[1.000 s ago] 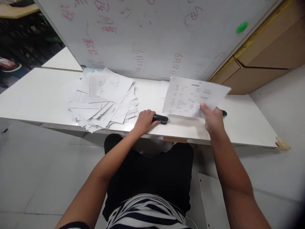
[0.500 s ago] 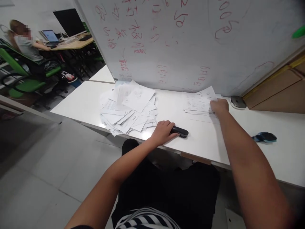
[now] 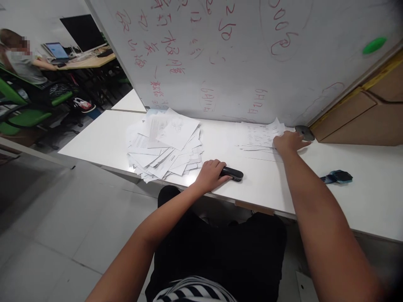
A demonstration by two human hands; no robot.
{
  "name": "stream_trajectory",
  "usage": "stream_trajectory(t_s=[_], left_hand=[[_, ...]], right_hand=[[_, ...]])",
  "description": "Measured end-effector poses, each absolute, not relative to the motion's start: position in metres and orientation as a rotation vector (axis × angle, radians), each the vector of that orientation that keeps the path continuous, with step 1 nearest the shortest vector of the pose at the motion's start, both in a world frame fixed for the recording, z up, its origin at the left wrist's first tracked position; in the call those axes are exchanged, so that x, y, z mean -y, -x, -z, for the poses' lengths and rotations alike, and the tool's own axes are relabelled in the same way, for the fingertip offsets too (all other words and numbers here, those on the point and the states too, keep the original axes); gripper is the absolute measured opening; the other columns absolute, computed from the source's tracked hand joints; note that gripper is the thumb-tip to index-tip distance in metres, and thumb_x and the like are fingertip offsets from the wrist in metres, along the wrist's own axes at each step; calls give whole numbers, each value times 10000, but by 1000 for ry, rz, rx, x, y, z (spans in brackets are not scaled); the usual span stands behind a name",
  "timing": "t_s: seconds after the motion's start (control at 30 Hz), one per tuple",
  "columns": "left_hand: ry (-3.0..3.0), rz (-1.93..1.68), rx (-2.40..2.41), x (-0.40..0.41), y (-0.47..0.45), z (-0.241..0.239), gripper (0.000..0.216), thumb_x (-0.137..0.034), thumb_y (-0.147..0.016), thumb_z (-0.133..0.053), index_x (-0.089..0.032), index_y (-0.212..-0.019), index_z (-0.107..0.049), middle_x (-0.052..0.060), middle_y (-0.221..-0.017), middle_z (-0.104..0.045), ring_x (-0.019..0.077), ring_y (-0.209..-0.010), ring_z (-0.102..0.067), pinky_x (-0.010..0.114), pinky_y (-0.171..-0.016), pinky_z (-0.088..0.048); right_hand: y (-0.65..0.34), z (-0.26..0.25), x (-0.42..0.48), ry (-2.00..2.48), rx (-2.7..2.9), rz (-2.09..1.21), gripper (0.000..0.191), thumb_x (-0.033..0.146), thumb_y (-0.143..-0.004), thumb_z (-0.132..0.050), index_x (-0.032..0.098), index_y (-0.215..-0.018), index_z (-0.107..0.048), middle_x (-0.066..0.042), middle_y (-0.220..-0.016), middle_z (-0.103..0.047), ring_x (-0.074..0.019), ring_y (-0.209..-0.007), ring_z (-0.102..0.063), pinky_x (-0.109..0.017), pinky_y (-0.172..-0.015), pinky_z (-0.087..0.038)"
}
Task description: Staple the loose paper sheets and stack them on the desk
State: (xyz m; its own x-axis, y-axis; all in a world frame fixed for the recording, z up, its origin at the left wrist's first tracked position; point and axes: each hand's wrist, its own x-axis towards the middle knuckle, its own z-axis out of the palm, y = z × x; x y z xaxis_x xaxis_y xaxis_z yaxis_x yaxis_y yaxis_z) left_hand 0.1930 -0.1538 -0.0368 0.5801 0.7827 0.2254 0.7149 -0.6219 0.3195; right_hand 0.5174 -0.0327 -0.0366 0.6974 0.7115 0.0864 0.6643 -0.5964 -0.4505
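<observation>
My left hand (image 3: 210, 174) rests near the front edge of the white table (image 3: 100, 140), its fingers curled over a black stapler (image 3: 232, 173). My right hand (image 3: 288, 141) reaches to the back of the table and lies flat, fingers spread, on the right edge of a small stack of printed sheets (image 3: 258, 135). A messy heap of white papers (image 3: 165, 144) lies to the left of the stapler.
A whiteboard (image 3: 239, 54) with red writing stands along the table's back edge. A dark round object (image 3: 304, 133) sits beyond my right fingers and a blue-black item (image 3: 336, 176) lies further right. A person sits at a desk at far left (image 3: 19, 58). Cardboard boxes (image 3: 362, 113) are on the right.
My right hand carried a printed sheet from mid-air to the stack at the back of the table and now lies flat on it. My left hand stayed on the stapler.
</observation>
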Motion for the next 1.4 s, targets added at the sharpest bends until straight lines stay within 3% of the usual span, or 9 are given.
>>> stream_trajectory(t_s=[0.13,0.23,0.37,0.63,0.87,1.03,1.2,1.3,1.4], left_hand=[[-2631,-524,-1248,153,-193,39,433,-550,-890,-507,-198,-1141,-534,76,-1044,-593,237,-970,-533,362,-857,-399],[-2637,-540,-1253,153,-192,41,440,-552,-887,-511,-199,-1148,-535,76,-1047,-596,237,-970,-536,363,-856,-401],[-2651,-577,-1262,156,-193,42,441,-545,-884,-518,-185,-1138,-537,81,-1044,-596,240,-952,-542,365,-843,-407],[-2625,-603,-1265,157,-191,42,434,-509,-896,-511,-182,-1181,-525,97,-1056,-605,254,-970,-565,383,-840,-431],[-2521,-901,-1056,162,-184,39,547,-517,-902,-494,-190,-1334,-417,144,-1392,-468,267,-1293,-427,426,-1042,-381],[-2495,-1001,-1371,122,-149,22,355,-458,-923,-456,-207,-1150,-561,123,-1370,-499,291,-1384,-306,489,-1117,-278],[-2341,-384,-2063,47,-74,8,890,-680,-733,-583,-121,-1397,-390,202,-1571,-163,432,-1443,20,593,-1127,-103],[-2193,-131,-2129,31,-45,10,987,-738,-736,-504,-114,-1466,-272,198,-1567,-191,417,-1438,-99,553,-1122,-161],[-2199,-154,-2134,33,-40,11,854,-698,-782,-470,-166,-1434,-329,167,-1493,-369,379,-1380,-289,494,-1070,-289]], right_hand=[[-509,45,44,2432,1139,209,580,301,-864,-561,71,-1374,-410,-314,-1469,-267,-372,-1359,-133,-657,-1011,-42],[-503,48,61,2296,1367,329,558,353,-915,-462,116,-1412,-368,-268,-1549,-95,-374,-1404,19,-682,-1014,-31],[-487,46,89,2178,1686,285,606,463,-926,-390,148,-1442,-342,-206,-1579,-59,-375,-1434,-6,-659,-1055,-104],[-469,69,108,2280,1914,-114,645,548,-958,-164,202,-1473,-341,-139,-1563,-253,-324,-1431,-200,-623,-1103,-153],[-469,77,113,2209,1693,205,698,592,-925,-267,188,-1494,-296,-172,-1588,-133,-383,-1452,7,-676,-1067,-130],[-467,74,116,2235,1633,236,700,578,-929,-242,174,-1499,-282,-177,-1579,-162,-369,-1452,-32,-658,-1073,-138],[-466,72,116,2222,1609,232,704,576,-929,-258,153,-1492,-291,-190,-1568,-188,-361,-1451,-50,-636,-1085,-138],[-467,74,115,2204,1592,215,689,569,-928,-277,158,-1480,-310,-194,-1553,-227,-360,-1448,-66,-642,-1080,-143],[-468,77,114,2192,1610,230,676,553,-928,-282,159,-1477,-310,-192,-1545,-244,-362,-1445,-80,-648,-1071,-155]])
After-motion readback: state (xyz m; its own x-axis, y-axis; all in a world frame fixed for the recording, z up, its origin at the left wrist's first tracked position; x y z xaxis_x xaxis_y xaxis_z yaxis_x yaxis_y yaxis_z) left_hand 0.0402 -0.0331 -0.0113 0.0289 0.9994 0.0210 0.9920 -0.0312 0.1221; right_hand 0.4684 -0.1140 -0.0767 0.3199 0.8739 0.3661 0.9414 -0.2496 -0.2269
